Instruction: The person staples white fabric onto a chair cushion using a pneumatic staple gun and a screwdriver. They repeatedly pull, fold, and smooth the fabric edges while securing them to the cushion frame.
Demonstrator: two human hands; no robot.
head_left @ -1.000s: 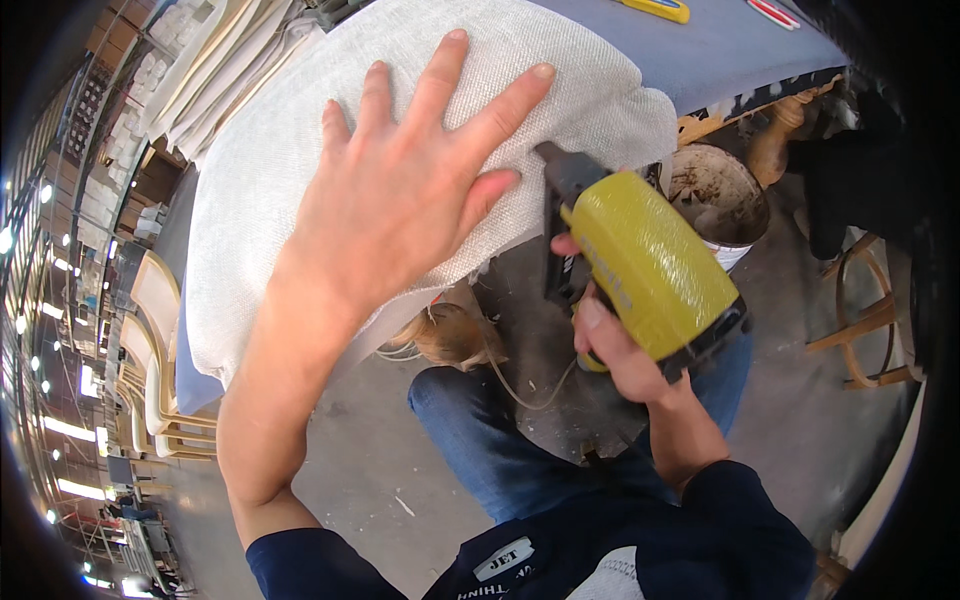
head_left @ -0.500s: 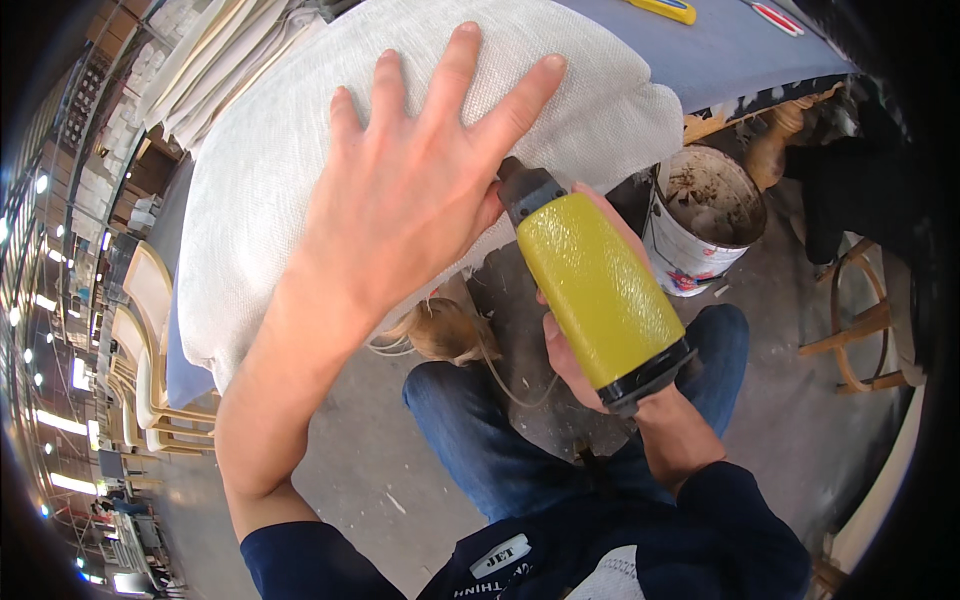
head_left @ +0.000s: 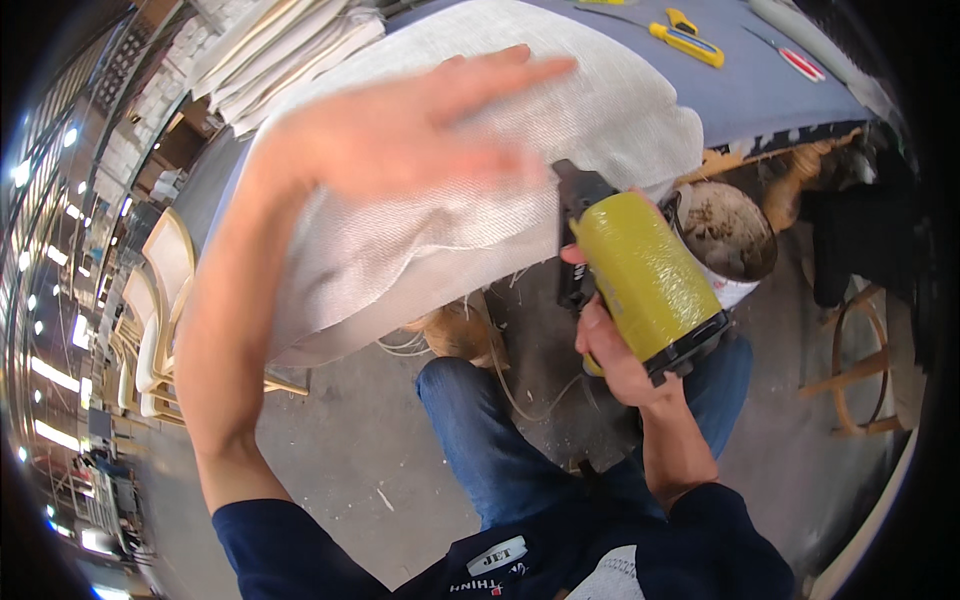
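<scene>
My right hand [head_left: 622,362] is wrapped round the handle of a yellow and black staple gun [head_left: 652,278]. The gun's dark nose is at the right part of the near edge of an upholstered piece in off-white woven fabric [head_left: 610,115]; whether it touches is unclear. Over the left part of that fabric is my left hand [head_left: 410,130], smeared by motion, its fingers stretched out and holding nothing. Along the near side, a loose fabric edge with a paler strip beneath it shows.
A blue-grey covered table [head_left: 770,105] carries a yellow-handled screwdriver [head_left: 688,45] and a red-and-white handled tool [head_left: 800,63]. Below its edge stands a dirty bucket [head_left: 735,232]. Stacked fabric pieces [head_left: 290,60] lie at far left, near wooden chairs [head_left: 150,300]. A thin hose [head_left: 520,405] hangs by my knees.
My left hand has lifted and turned sideways from lying spread on the fabric. The staple gun has moved right. The fabric's near edge has unfolded, and its underside strip now shows.
</scene>
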